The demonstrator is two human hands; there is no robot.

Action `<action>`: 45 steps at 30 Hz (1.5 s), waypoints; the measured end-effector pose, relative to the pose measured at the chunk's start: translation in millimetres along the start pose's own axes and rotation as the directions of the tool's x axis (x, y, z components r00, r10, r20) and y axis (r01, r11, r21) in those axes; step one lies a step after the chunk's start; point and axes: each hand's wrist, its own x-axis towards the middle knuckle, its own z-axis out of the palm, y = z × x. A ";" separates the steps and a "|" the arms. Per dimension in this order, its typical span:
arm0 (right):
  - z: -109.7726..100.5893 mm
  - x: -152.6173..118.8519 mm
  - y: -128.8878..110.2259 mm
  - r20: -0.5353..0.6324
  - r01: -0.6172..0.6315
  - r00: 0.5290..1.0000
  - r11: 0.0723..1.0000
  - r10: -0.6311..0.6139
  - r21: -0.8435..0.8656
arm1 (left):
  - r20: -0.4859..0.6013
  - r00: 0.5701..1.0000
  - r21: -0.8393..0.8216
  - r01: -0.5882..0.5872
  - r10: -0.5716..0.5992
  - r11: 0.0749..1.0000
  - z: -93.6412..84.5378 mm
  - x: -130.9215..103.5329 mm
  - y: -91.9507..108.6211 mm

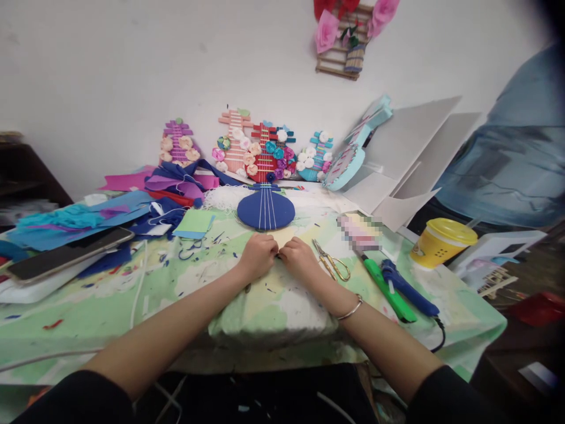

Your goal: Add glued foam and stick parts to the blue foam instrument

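Note:
My left hand (pixel 259 257) and my right hand (pixel 301 260) meet at the middle of the table, both with fingers closed in a pinch. A tiny dark bit shows between the fingertips, too small to name. Just beyond them lies a dark blue, pipa-shaped craft piece (pixel 265 213) with white strings down its front. Right of my right hand is a pair of gold-handled scissors (pixel 332 263). Farther right, a green utility knife (pixel 389 290) lies alongside a blue glue gun (pixel 408 288).
Green and blue paper squares (pixel 194 222), heaped coloured cloth or paper (pixel 172 182) and a phone (pixel 73 254) occupy the left side. Several flower-trimmed instrument models (pixel 236 141) lean on the wall. A yellow-lidded cup (pixel 441 242) stands at right, before a big water bottle (pixel 507 147).

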 end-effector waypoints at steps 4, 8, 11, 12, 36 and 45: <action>-3.5 0.7 -1.9 0.034 -0.026 0.999 1.000 0.026 -0.003 | 0.019 1.000 -0.006 -0.018 0.019 1.000 1.0 0.6 -1.3; -7.6 0.9 -2.7 0.059 -0.106 0.993 0.994 0.106 -0.002 | 0.025 0.999 0.008 -0.038 0.037 0.999 1.0 0.7 -1.0; -10.6 0.9 -2.8 0.074 -0.146 0.987 0.989 0.146 0.002 | 0.027 0.998 0.031 -0.061 0.060 0.998 -0.2 0.7 0.5; -11.5 0.9 -2.9 0.077 -0.149 0.986 0.989 0.148 0.004 | 0.027 0.997 0.039 -0.069 0.068 0.997 -0.6 0.7 1.0; -18.1 -0.4 4.7 0.036 -0.249 0.968 0.967 0.247 0.051 | -0.005 0.986 0.246 -0.160 0.167 0.956 -7.2 0.1 -6.6; -16.0 0.5 3.3 0.038 -0.242 0.970 0.967 0.240 0.083 | 0.027 0.983 0.243 -0.183 0.182 0.953 -7.3 1.6 -5.8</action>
